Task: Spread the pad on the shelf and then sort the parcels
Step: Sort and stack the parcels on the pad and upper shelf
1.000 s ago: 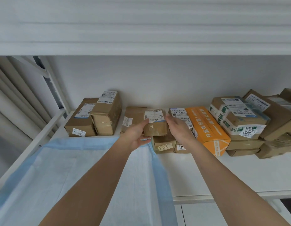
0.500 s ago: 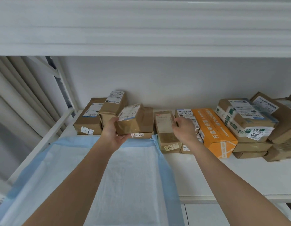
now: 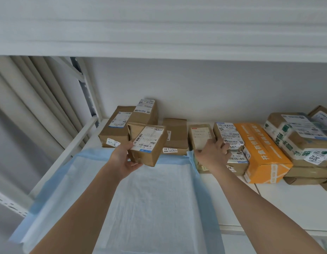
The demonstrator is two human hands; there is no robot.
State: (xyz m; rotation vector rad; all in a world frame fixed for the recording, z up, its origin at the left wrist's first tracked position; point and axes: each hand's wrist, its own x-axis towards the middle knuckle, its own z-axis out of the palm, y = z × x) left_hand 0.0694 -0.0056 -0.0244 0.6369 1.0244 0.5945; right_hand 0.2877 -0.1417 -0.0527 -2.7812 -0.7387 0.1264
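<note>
Left hand [image 3: 122, 159] gripped a small brown parcel [image 3: 147, 144], lifted above the blue pad's [image 3: 150, 202] far edge. Right hand [image 3: 212, 154], fingers curled, gripped a taped parcel [image 3: 200, 135] ahead; the orange box [image 3: 263, 153] lay just right.

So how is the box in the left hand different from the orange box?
The held box is plain brown cardboard; the orange box is bright orange with white writing. The held box is lifted by the left hand above the blue pad; the orange box lies on the shelf. Both carry labels.
</note>
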